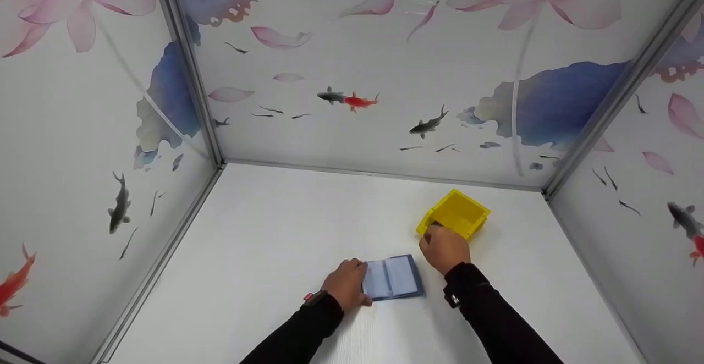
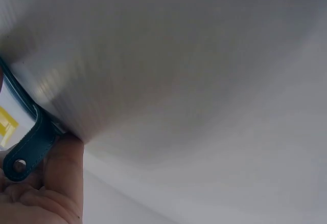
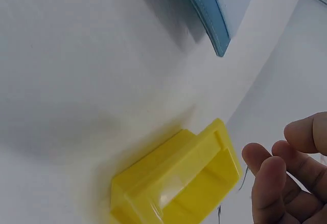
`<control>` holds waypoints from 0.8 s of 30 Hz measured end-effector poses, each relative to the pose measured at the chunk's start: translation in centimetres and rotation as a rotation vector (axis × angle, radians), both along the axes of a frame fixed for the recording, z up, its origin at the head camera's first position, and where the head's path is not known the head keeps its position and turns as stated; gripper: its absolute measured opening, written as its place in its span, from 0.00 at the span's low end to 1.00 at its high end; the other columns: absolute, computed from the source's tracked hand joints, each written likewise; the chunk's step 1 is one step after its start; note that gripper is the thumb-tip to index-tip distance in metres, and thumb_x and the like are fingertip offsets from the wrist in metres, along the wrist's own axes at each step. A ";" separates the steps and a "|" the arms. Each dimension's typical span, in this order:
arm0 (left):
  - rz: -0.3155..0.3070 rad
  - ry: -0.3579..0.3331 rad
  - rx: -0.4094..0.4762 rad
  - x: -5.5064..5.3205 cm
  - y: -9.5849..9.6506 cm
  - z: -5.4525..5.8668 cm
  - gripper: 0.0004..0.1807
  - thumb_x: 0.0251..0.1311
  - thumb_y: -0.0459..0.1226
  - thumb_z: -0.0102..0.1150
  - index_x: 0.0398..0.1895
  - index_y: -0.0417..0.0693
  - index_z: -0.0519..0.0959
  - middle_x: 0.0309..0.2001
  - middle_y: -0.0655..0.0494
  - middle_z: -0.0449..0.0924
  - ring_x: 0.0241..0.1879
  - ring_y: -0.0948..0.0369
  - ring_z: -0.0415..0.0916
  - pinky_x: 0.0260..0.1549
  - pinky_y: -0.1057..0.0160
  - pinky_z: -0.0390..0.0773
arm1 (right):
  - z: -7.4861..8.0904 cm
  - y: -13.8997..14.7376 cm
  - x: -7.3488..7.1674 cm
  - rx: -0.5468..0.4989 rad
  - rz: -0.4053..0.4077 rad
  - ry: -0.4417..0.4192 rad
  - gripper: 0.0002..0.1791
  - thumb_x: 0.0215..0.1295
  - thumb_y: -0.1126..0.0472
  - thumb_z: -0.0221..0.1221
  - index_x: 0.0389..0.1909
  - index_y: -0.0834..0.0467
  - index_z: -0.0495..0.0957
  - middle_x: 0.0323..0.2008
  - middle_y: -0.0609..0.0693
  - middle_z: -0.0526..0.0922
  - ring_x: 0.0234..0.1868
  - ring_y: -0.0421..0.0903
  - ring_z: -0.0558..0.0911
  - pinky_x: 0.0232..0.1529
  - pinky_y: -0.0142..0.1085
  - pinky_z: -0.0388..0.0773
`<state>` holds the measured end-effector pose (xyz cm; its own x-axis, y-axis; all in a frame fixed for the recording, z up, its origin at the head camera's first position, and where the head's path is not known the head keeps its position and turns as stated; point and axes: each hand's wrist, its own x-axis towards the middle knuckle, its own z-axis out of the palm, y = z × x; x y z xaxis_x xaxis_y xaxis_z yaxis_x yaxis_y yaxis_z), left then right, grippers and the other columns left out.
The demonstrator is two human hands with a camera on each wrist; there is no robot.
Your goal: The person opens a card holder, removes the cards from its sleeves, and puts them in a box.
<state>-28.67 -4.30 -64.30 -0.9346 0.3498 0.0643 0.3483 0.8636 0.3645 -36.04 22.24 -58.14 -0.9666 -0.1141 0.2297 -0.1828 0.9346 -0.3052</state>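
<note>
A small blue card holder (image 1: 391, 277) lies opened out on the white table, showing two pale pages or sleeves. My left hand (image 1: 346, 284) grips its left edge. The left wrist view shows the holder's dark teal strap (image 2: 31, 147), with a round hole, against the fingers of that hand. My right hand (image 1: 446, 247) is over the near left rim of a yellow plastic bin (image 1: 462, 213). In the right wrist view its fingers (image 3: 271, 183) are loosely bent and apart from the thumb, with nothing seen between them. The bin's contents cannot be made out.
White panels printed with lotus flowers and fish stand at the left (image 1: 71, 133), back (image 1: 352, 67) and right (image 1: 649, 188) of the table (image 1: 275, 215). Grey metal strips run along their joints. The bin stands behind and to the right of the card holder.
</note>
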 end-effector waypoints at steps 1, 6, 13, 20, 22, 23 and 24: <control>-0.002 0.002 0.002 0.0 -0.1 0.1 0.44 0.53 0.45 0.93 0.72 0.39 0.82 0.66 0.47 0.86 0.65 0.51 0.81 0.65 0.55 0.86 | -0.2 -0.3 0.3 -0.010 0.003 -0.015 0.09 0.75 0.60 0.70 0.41 0.62 0.92 0.27 0.51 0.86 0.26 0.47 0.78 0.36 0.44 0.84; 0.002 -0.017 0.006 0.0 -0.4 0.2 0.43 0.55 0.46 0.91 0.73 0.41 0.82 0.67 0.48 0.85 0.67 0.51 0.81 0.66 0.54 0.85 | -1.1 -2.1 1.6 -0.024 0.042 -0.105 0.12 0.74 0.52 0.74 0.43 0.58 0.93 0.32 0.49 0.91 0.29 0.45 0.82 0.39 0.43 0.86; 0.005 -0.031 -0.005 -0.4 -0.4 -0.1 0.44 0.57 0.47 0.90 0.74 0.41 0.81 0.70 0.48 0.84 0.70 0.50 0.80 0.68 0.53 0.84 | -2.7 -4.8 3.4 -0.024 0.103 -0.162 0.21 0.68 0.41 0.79 0.47 0.54 0.94 0.39 0.47 0.94 0.37 0.44 0.87 0.47 0.45 0.90; 0.006 -0.013 0.006 -0.6 -0.3 -0.7 0.45 0.52 0.47 0.93 0.72 0.41 0.83 0.69 0.48 0.85 0.69 0.50 0.81 0.67 0.53 0.85 | -4.1 -6.9 4.5 0.001 0.217 -0.178 0.38 0.59 0.33 0.83 0.57 0.57 0.89 0.44 0.51 0.84 0.37 0.46 0.81 0.43 0.45 0.85; 0.003 -0.011 0.024 -0.7 -0.3 -0.8 0.45 0.51 0.47 0.93 0.71 0.42 0.83 0.68 0.48 0.86 0.68 0.51 0.81 0.67 0.53 0.85 | -4.5 -7.3 4.6 0.016 0.232 -0.177 0.40 0.57 0.33 0.83 0.61 0.56 0.88 0.47 0.52 0.82 0.39 0.47 0.79 0.43 0.47 0.85; 0.002 -0.008 0.031 -0.7 -0.3 -0.9 0.45 0.51 0.47 0.93 0.71 0.42 0.83 0.68 0.48 0.86 0.67 0.51 0.81 0.67 0.54 0.85 | -4.7 -7.4 4.6 0.020 0.230 -0.182 0.41 0.57 0.33 0.83 0.63 0.56 0.87 0.49 0.53 0.82 0.40 0.48 0.79 0.44 0.48 0.85; -0.001 -0.004 0.034 -0.8 -0.2 -1.0 0.45 0.50 0.47 0.93 0.71 0.41 0.83 0.67 0.48 0.86 0.67 0.51 0.81 0.67 0.54 0.85 | -4.9 -7.5 4.6 0.014 0.229 -0.184 0.42 0.57 0.34 0.84 0.64 0.56 0.86 0.50 0.54 0.82 0.41 0.50 0.79 0.45 0.49 0.86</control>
